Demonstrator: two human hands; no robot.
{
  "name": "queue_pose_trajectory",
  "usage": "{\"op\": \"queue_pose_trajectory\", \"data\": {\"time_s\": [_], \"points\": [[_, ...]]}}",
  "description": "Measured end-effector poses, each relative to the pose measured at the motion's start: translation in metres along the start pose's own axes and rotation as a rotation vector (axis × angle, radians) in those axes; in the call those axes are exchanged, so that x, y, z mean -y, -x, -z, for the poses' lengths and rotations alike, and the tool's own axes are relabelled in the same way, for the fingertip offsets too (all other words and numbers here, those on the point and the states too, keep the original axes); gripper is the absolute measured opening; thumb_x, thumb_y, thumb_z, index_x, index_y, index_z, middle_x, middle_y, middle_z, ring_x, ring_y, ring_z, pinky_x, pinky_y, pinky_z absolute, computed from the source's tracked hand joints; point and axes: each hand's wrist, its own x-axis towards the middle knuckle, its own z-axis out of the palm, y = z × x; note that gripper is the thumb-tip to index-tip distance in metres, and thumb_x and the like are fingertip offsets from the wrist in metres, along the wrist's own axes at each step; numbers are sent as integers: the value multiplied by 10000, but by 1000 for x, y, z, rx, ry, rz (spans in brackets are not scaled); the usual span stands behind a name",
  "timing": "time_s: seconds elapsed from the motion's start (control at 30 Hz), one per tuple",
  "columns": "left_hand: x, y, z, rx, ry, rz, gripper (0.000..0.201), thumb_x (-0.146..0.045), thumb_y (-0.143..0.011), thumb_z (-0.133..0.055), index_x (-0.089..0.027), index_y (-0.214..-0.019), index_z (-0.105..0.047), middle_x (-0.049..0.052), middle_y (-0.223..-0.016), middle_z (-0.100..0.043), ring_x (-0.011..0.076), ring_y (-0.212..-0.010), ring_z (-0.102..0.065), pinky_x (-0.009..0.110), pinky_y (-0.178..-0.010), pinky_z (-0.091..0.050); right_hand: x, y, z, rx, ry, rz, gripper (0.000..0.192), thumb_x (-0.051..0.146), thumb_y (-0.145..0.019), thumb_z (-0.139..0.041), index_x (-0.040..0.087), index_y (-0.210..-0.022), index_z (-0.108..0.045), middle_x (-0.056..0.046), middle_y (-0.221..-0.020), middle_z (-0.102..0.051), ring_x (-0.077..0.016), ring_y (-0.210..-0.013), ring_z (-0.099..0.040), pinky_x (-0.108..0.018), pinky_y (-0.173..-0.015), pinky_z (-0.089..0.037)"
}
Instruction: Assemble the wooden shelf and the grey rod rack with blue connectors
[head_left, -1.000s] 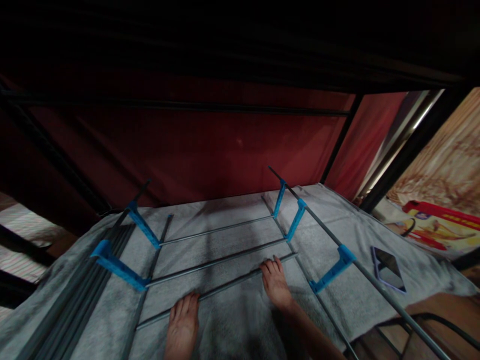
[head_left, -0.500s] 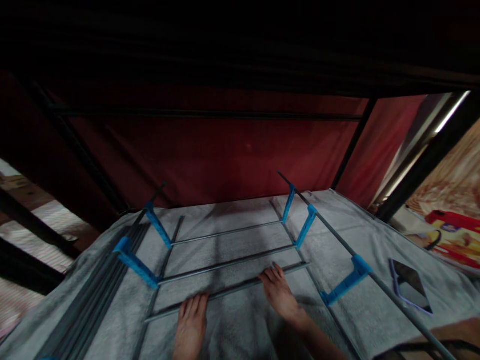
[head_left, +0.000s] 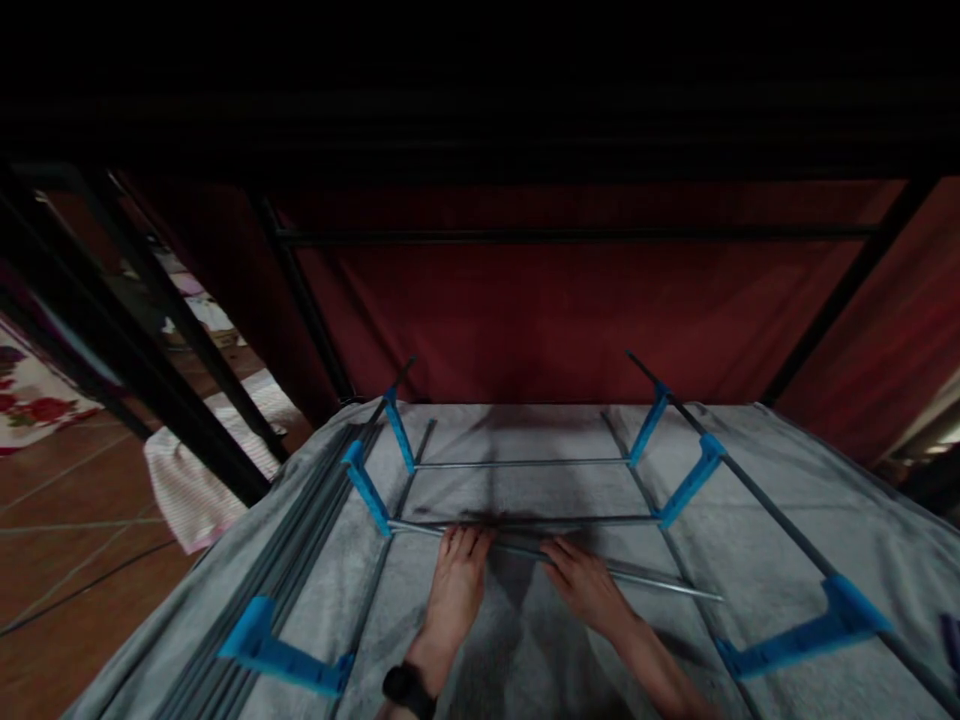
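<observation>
In the head view a loose grey metal tube [head_left: 652,580] lies slantwise across a frame of tubes and blue plastic connectors. My left hand [head_left: 455,578], with a dark watch on its wrist, has its fingers curled over the tube left of centre. My right hand [head_left: 586,585] grips it farther right, thumb hidden. The tube's left end lies at the left middle connector [head_left: 367,488], close to a fixed crossbar [head_left: 585,521]. Its right end crosses the right lower rail [head_left: 681,562]. Nearest me are the left front connector [head_left: 281,655] and right front connector [head_left: 806,635].
Several spare tubes [head_left: 300,540] lie along the left side of the grey blanket [head_left: 795,465]. Black bed-frame posts [head_left: 307,300] stand in front of a red curtain [head_left: 540,320]. Past the left edge are a tiled floor [head_left: 82,570] and a striped cloth [head_left: 217,455].
The view has turned left. Both hands have pushed the tube away from me, its left end now up by the middle connector and its right end slanting nearer.
</observation>
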Motion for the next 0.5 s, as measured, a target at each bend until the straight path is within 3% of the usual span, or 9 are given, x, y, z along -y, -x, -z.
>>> {"op": "queue_pose_trajectory", "data": {"time_s": [0.13, 0.23, 0.4, 0.5], "points": [[3, -24, 19, -143, 103, 55, 717, 85, -708, -371, -208, -1328, -582, 94, -1313, -603, 238, -1263, -519, 491, -1144, -373, -5, -9, 2, -80, 22, -51, 332, 315, -1021, -392, 284, -1202, -669, -68, -1229, -691, -207, -1037, -691, -339, -901, -547], [11, -59, 43, -310, 225, 186, 591, 28, -752, -389, -154, -1272, -601, 135, -1272, -607, 260, -1207, -550, 472, -1070, -452, -8, -23, 5, -165, 14, -105, 325, 356, -1017, -410, 265, -1190, -670, -84, -1244, -683, -218, -1078, -673, -354, -909, -543], [37, -146, 97, -541, 239, 405, 441, -56, -792, -443, -164, -1171, -643, 157, -1170, -632, 294, -1154, -590, 440, -1035, -465, -1, -62, 31, -126, -55, -117, 321, 370, -1019, -412, 240, -1171, -663, -78, -1165, -700, -210, -1064, -666, -332, -916, -520], [68, -201, 132, -551, 214, 511, 431, -57, -770, -453, -145, -1149, -638, 176, -1191, -623, 315, -1185, -570, 449, -1018, -458, 7, -89, 52, -95, -32, -145, 317, 356, -1023, -402, 243, -1182, -652, -72, -1155, -692, -202, -1039, -667, -308, -899, -506]]}}
